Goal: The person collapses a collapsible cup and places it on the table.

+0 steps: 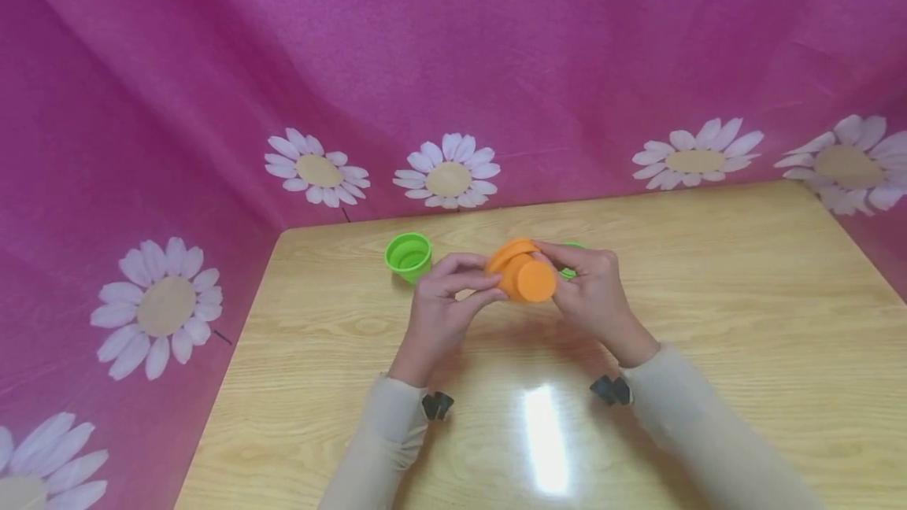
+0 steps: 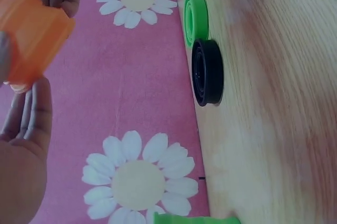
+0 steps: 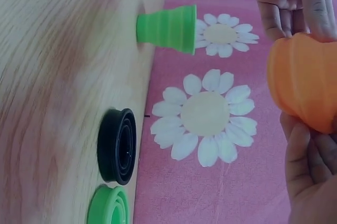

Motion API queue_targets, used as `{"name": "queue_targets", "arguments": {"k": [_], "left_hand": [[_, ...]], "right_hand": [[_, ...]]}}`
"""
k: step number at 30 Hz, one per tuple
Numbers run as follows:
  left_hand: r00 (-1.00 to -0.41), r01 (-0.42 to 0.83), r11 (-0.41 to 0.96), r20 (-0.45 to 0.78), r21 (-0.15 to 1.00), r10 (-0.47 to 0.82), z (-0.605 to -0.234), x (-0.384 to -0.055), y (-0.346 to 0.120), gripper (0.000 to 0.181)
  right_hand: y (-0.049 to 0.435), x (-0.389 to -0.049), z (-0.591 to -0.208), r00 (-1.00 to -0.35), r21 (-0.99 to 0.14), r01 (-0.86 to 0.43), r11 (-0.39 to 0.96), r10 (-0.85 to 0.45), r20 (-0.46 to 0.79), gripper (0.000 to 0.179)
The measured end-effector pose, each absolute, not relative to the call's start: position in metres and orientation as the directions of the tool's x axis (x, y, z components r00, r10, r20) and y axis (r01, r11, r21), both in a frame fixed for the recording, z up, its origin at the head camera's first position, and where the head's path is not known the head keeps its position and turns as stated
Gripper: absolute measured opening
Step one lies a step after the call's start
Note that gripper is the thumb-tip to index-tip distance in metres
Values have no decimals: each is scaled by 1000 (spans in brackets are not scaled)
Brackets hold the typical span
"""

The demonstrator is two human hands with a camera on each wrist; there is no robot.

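Note:
An orange collapsible cup [image 1: 536,282] is held off the table between both hands, tilted with its round base towards me in the head view. The left hand [image 1: 453,293] grips its left side between thumb and fingers. On the other side the right hand [image 1: 591,290] pinches the cup near its rim. Behind the hands lie a flat black collapsed cup [image 2: 209,71] and a flat green collapsed cup [image 2: 197,21], side by side. The head view hides the black one and shows only slivers of the green one [image 1: 569,272].
An expanded green cup [image 1: 409,256] stands upright on the wooden table [image 1: 319,415], left of the hands. A pink cloth with daisies [image 1: 446,171] hangs along the table's back and left edges. Dark wrist-worn pieces [image 1: 611,390] show beside both sleeves.

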State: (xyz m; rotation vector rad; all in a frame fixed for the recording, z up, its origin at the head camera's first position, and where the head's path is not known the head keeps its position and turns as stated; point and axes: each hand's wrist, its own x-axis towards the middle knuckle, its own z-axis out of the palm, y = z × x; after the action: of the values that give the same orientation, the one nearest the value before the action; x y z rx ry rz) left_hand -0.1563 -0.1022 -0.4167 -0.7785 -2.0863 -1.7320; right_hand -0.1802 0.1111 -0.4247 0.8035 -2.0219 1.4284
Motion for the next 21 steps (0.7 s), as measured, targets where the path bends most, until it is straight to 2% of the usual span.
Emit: {"name": "queue_targets", "arguments": {"k": [4, 8, 11, 16, 21], "left_hand": [[-801, 598, 215, 580, 772, 145, -417, -158, -98, 19], [-826, 552, 259, 561, 792, 47, -419, -159, -92, 15], [-861, 486, 225, 507, 845, -46, -418, -160, -87, 14], [-891, 381, 201, 417, 902, -183, -416, -162, -81, 12], [-909, 314, 184, 351, 931, -225, -415, -163, -79, 12]], "right_hand": [[109, -178, -423, -683, -626, -720, 298, -149, 715, 25], [106, -174, -420, -803, -767, -584, 265, -50, 594, 24], [106, -173, -420, -872, -865, -487, 123, -8, 490, 23], [106, -168, -423, -863, -869, -491, -56, -106, 494, 17], [103, -166, -431, -829, -836, -549, -24, -113, 547, 21]]}}
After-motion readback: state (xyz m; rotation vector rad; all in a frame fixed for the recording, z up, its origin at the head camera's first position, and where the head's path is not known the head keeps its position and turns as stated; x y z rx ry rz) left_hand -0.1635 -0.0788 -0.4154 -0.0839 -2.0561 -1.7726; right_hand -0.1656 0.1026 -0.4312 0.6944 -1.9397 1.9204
